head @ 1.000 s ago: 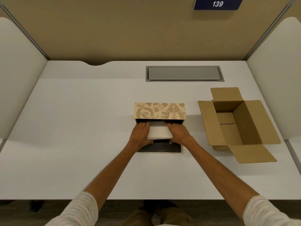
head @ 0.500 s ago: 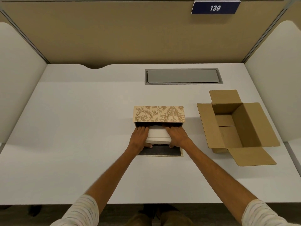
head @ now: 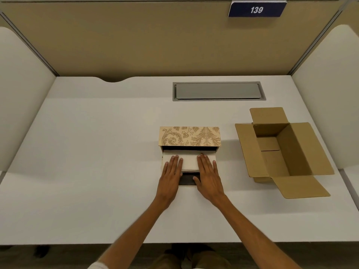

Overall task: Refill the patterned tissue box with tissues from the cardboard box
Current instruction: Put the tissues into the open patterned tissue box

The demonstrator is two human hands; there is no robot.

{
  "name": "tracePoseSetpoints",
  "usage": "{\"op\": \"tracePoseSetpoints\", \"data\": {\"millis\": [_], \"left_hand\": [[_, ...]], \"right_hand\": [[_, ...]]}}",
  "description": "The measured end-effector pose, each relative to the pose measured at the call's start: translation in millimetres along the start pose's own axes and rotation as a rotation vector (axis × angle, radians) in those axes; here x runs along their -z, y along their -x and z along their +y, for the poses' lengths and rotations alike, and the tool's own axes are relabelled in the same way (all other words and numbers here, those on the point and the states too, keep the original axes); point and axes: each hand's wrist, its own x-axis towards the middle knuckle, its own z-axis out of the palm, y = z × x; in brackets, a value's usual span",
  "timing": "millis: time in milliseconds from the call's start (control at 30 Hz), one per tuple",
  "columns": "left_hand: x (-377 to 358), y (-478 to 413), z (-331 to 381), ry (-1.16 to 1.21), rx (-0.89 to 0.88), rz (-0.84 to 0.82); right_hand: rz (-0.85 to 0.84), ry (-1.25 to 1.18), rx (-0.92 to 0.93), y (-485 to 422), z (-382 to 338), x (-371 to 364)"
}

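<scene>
The patterned tissue box (head: 190, 136) lies at the desk's middle with its open side facing me, and its dark flap (head: 187, 180) is folded down on the desk. A white tissue stack (head: 190, 162) sits partly inside the opening, with its near part sticking out over the flap. My left hand (head: 171, 177) rests flat on the stack's left end, fingers stretched forward. My right hand (head: 208, 177) lies flat on the right end, thumb touching the flap. The cardboard box (head: 244, 148) stands open to the right, and I see no tissues inside it.
A grey hatch cover (head: 217, 91) is set into the white desk (head: 97, 162) behind the boxes. Beige panels wall in the back and pale dividers (head: 19, 103) close both sides. A blue sign reading 139 (head: 256, 9) hangs top right. The cardboard box's flaps spread outward.
Both hands have shifted from gripping the stack at the box mouth to lying flat on top of it. The white stack now spans the opening's full width.
</scene>
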Motion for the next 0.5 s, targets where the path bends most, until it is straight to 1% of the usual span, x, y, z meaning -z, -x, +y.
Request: {"op": "tracePoseSetpoints", "data": {"millis": [100,200,367,433,500], "left_hand": [[-1.3,-0.3,0.4,0.036,0.035,-0.066],[-2.4,2.1,2.1,0.074,0.058,-0.083],[6.1,0.5,2.0,0.098,0.048,-0.113],[15.0,-0.3,5.1,0.167,0.078,-0.078],[28.9,-0.6,8.6,0.227,0.078,0.063]], "right_hand": [[-0.016,0.035,0.018,-2.1,5.4,-0.9],[-0.011,0.020,0.031,-0.2,5.7,-1.3],[-0.023,-0.007,0.027,-1.5,2.4,4.9],[0.033,-0.110,-0.012,-0.6,-0.9,12.3],[0.206,-0.238,-0.073,0.7,-3.5,23.7]]}}
